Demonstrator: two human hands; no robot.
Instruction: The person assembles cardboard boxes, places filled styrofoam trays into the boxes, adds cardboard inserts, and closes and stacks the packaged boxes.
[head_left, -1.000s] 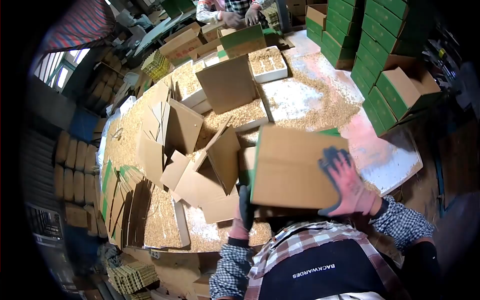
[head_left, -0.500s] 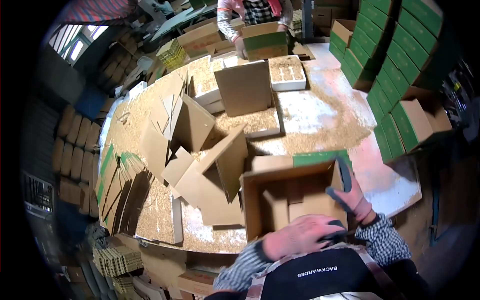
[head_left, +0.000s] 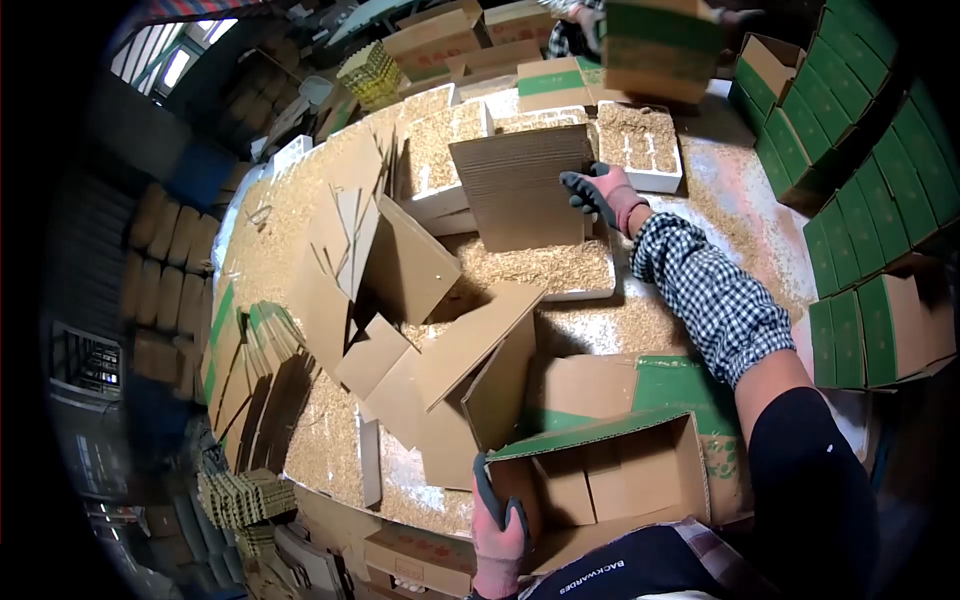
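Open box (head_left: 615, 480): at the near edge of the table (head_left: 415, 470), right against the body, opening facing upward; brown within, with a green strip along the far rim.
Left hand (head_left: 500, 525): pink glove with dark coating, grasping the left wall of the open box.
Right hand (head_left: 605, 195): gloved alike, stretched out over the table, with bent fingers at the right edge of a cardboard sheet (head_left: 520, 190); cannot tell whether pinching or merely touching.
Sheet's footing: nearly upright, with lower edge in the loose tan filling of a white tray (head_left: 590, 294).
Green-and-brown carton (head_left: 685, 385): lying just beyond the open box.
Folded cardboard (head_left: 480, 350): leaning in a loose heap, left of that carton.
Flattened cartons (head_left: 255, 375): fanned out at the left side of the table.
Far tray (head_left: 655, 182): white, full of tan filling, just right of and beyond the sheet.
Green boxes (head_left: 830, 130): stacked in columns along the right side.
Across the table: another person's gloved hand (head_left: 590, 28) beside a raised box (head_left: 660, 50), brown with green.
Egg trays (head_left: 245, 500): piled below the table's left side.
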